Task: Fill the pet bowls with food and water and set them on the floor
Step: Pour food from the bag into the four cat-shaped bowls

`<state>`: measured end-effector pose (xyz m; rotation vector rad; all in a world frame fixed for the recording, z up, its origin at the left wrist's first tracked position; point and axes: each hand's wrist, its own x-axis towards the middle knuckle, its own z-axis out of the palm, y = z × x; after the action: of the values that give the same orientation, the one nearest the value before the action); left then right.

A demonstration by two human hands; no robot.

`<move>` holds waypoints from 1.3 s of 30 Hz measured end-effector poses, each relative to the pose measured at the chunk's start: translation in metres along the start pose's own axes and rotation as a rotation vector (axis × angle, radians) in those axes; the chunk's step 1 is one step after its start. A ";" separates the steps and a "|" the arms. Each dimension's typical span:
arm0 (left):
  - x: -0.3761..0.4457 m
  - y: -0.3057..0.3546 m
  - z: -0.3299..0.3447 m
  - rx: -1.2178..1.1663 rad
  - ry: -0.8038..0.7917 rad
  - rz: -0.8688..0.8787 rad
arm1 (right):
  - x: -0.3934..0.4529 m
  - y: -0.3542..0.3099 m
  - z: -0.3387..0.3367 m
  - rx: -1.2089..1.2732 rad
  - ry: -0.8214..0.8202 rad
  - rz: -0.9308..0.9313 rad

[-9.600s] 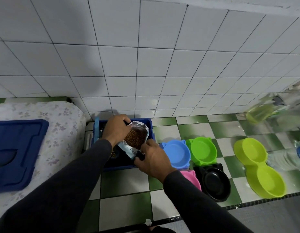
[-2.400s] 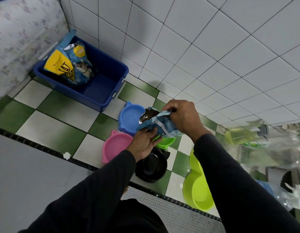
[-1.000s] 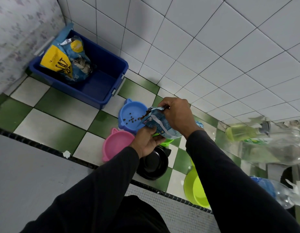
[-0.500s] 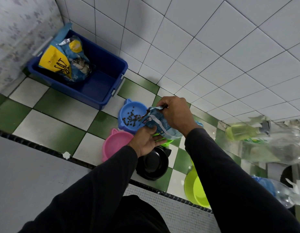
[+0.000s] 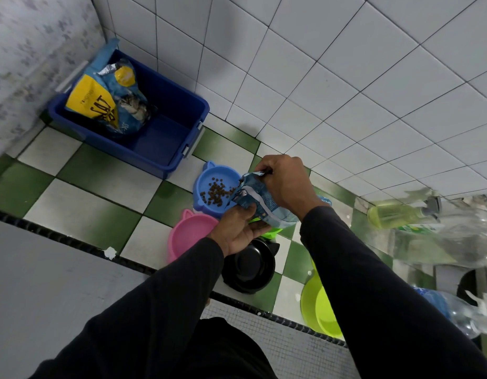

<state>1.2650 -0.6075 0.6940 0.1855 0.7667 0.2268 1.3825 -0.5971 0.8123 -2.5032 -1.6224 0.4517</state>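
Both hands held a small blue food pouch [image 5: 260, 203] tilted over the blue cat-eared bowl [image 5: 209, 184]: the right hand [image 5: 284, 184] had its grip pinched on the pouch's upper edge, the left hand [image 5: 237, 231] grasped it from below, and brown kibble [image 5: 216, 192] lay in the bowl at the pouch's mouth. On the green-and-white tiled ledge [image 5: 81, 209], the pink bowl [image 5: 192, 236] sat just near of the blue one, the black bowl [image 5: 248, 266] to its right, a lime double bowl [image 5: 319, 310] farther right. A blue bin [image 5: 168, 127] holding a larger cat-food bag [image 5: 105, 102] stood far left.
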 end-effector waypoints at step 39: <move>0.005 -0.007 0.001 0.069 0.022 0.024 | -0.011 0.012 0.003 0.109 0.082 0.058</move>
<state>1.2698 -0.6127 0.6897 0.2581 0.7952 0.2253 1.3879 -0.6125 0.8078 -2.4604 -1.4586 0.4263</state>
